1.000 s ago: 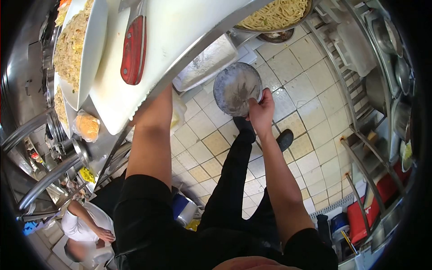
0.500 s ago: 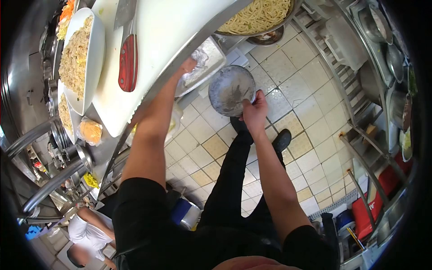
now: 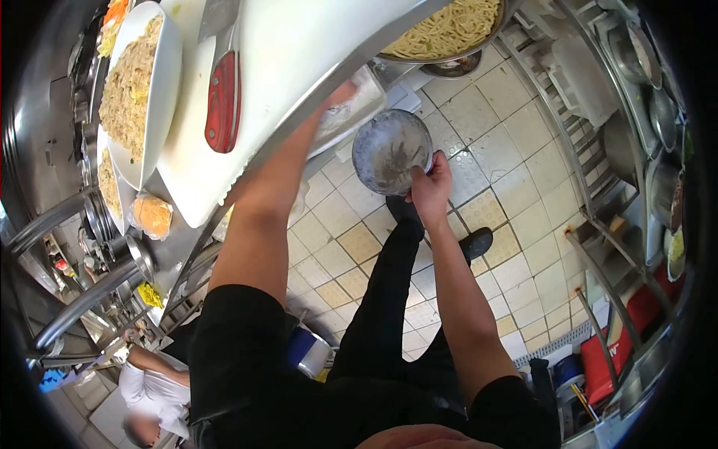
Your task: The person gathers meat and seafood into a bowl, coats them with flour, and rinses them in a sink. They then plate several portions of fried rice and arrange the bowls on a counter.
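Note:
My right hand point(image 3: 431, 184) grips the edge of a round, grey, worn metal bowl point(image 3: 390, 152), held over the tiled floor. Under the counter edge, my left hand point(image 3: 341, 94) reaches into a pale tray point(image 3: 359, 105) with whitish, shiny contents; its fingers are blurred and mostly hidden. Above that arm lies a white cutting board point(image 3: 277, 52), with a red-handled cleaver point(image 3: 222, 101) on it. An oval white dish point(image 3: 168, 82) of fried rice point(image 3: 132, 93) stands at the board's left.
A pan of noodles point(image 3: 447, 30) is at the top. A wrapped orange item point(image 3: 152, 215) lies by the board's corner. Metal racks point(image 3: 550, 112) with pans line the right side. A co-worker in white point(image 3: 153, 389) is at the lower left.
The view has shifted slightly, so the counter items appear further right. My left hand has moved a little up and right along the tray. The co-worker's arm and head have moved.

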Motion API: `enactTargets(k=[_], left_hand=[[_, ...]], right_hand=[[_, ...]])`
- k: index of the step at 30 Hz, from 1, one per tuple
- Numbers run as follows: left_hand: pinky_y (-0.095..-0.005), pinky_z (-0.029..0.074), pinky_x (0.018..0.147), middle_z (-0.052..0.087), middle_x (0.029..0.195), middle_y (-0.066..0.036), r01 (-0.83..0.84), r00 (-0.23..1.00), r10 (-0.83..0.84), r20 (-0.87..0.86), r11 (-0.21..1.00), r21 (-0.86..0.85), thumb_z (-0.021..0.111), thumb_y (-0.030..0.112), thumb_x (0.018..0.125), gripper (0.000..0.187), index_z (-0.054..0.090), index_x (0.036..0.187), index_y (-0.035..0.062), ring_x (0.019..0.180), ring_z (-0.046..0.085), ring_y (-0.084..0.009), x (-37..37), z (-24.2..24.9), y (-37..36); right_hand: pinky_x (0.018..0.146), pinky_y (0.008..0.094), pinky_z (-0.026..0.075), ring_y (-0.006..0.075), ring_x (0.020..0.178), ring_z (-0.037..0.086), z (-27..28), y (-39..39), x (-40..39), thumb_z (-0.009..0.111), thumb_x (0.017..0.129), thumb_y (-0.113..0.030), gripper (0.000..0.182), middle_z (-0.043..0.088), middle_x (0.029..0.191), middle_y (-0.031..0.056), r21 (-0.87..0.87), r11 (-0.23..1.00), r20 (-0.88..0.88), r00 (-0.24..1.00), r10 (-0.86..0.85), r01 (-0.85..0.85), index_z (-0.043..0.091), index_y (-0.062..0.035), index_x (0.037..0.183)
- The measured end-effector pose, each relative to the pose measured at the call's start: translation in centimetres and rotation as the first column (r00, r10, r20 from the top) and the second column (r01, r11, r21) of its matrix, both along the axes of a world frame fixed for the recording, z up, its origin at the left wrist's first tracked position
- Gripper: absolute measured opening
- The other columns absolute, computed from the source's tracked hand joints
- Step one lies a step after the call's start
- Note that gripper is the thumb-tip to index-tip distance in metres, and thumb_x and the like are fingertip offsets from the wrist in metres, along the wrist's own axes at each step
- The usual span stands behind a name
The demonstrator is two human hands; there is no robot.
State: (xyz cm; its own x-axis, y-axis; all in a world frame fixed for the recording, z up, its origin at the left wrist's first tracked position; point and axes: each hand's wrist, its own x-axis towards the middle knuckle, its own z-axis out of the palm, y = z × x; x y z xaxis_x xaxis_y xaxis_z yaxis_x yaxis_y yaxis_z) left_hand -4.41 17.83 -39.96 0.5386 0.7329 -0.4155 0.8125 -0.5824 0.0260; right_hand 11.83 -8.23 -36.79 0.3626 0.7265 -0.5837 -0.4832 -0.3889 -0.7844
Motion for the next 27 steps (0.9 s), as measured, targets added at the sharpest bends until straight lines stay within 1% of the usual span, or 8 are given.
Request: enactTargets(k=[2,4,7,9,12,19,23,27], left_hand=[[-0.0434,0.041,0.105,0.057,0.127,-0.021,0.083,0.977,-0.097,-0.191,0.993,-0.08,0.067,0.013,0.074,0.051,0.059,0.123,0.0041,0.12,0.052,-0.0383,0.3,-3.0,-0.9],[-0.0432,0.038,0.107,0.055,0.131,-0.021,0.034,0.999,-0.034,-0.005,0.999,-0.004,0.067,0.014,0.075,0.053,0.056,0.127,0.0048,0.124,0.049,-0.0382,-1.7,-2.3,-1.8],[-0.0434,0.037,0.108,0.053,0.132,-0.022,-0.236,0.968,0.222,0.118,0.963,0.128,0.067,0.015,0.076,0.055,0.055,0.128,0.0049,0.125,0.047,-0.0383,-7.2,0.5,-1.3],[-0.0435,0.036,0.108,0.052,0.133,-0.022,-0.298,0.951,0.28,0.13,0.943,0.147,0.067,0.016,0.076,0.057,0.053,0.13,0.005,0.126,0.046,-0.0384,-9.8,0.8,-1.3],[-0.0436,0.035,0.109,0.05,0.135,-0.022,-0.334,0.94,0.316,0.128,0.93,0.155,0.068,0.017,0.076,0.059,0.052,0.131,0.0051,0.128,0.044,-0.0386,-10.6,0.2,-1.1],[-0.0439,0.032,0.111,0.046,0.139,-0.023,-0.347,0.932,0.32,0.169,0.923,0.168,0.068,0.019,0.077,0.064,0.047,0.135,0.0054,0.132,0.039,-0.0389,-10.9,0.4,-1.8],[-0.0441,0.03,0.113,0.044,0.142,-0.024,-0.335,0.93,0.294,0.22,0.924,0.182,0.068,0.021,0.077,0.066,0.045,0.138,0.0056,0.134,0.037,-0.0391,-12.1,1.4,-2.8],[-0.0443,0.028,0.114,0.041,0.144,-0.024,-0.307,0.922,0.239,0.305,0.931,0.198,0.068,0.022,0.078,0.069,0.043,0.14,0.0058,0.137,0.034,-0.0393,-12.6,1.5,-3.2]], right_hand=[[0.03,0.0275,0.04,0.0111,0.039,0.049,0.0,0.4,-0.1,0.055,0.082,0.006,0.025,0.042,0.063,0.0007,0.006,1.0,0.02,1.0,0.0,-0.001,0.035,-0.0094,0.078],[0.03,0.0274,0.039,0.0112,0.039,0.049,-0.6,0.2,0.5,0.054,0.082,0.006,0.025,0.042,0.063,0.0009,0.022,0.999,0.01,1.0,0.028,-0.028,0.035,-0.0092,0.078],[0.029,0.0272,0.038,0.0111,0.039,0.049,-1.0,0.6,1.0,0.053,0.082,0.007,0.025,0.043,0.064,0.0011,0.043,0.998,0.021,0.999,0.042,-0.043,0.035,-0.0092,0.079],[0.03,0.0271,0.038,0.011,0.039,0.049,-0.9,0.4,0.5,0.054,0.082,0.007,0.025,0.043,0.065,0.0011,0.033,0.999,0.001,0.999,0.035,-0.035,0.035,-0.0092,0.079],[0.03,0.0268,0.039,0.0107,0.04,0.049,-0.7,0.6,0.4,0.054,0.082,0.007,0.025,0.043,0.065,0.0009,0.035,0.999,-0.027,0.999,0.019,-0.018,0.035,-0.0091,0.079],[0.031,0.0264,0.041,0.0109,0.041,0.051,-0.5,-0.9,2.7,0.055,0.082,0.006,0.023,0.047,0.064,0.0021,0.004,1.0,-0.018,1.0,-0.006,0.006,0.038,-0.008,0.079],[0.031,0.0263,0.041,0.0117,0.041,0.052,-0.7,-1.5,3.4,0.056,0.081,0.005,0.022,0.049,0.063,0.0029,0.02,0.996,-0.068,0.994,-0.084,0.085,0.039,-0.0075,0.079],[0.032,0.0263,0.041,0.0119,0.041,0.052,-0.7,-1.9,3.1,0.056,0.081,0.005,0.022,0.049,0.063,0.0027,-0.026,0.999,-0.029,0.999,-0.027,0.026,0.039,-0.0075,0.079]])
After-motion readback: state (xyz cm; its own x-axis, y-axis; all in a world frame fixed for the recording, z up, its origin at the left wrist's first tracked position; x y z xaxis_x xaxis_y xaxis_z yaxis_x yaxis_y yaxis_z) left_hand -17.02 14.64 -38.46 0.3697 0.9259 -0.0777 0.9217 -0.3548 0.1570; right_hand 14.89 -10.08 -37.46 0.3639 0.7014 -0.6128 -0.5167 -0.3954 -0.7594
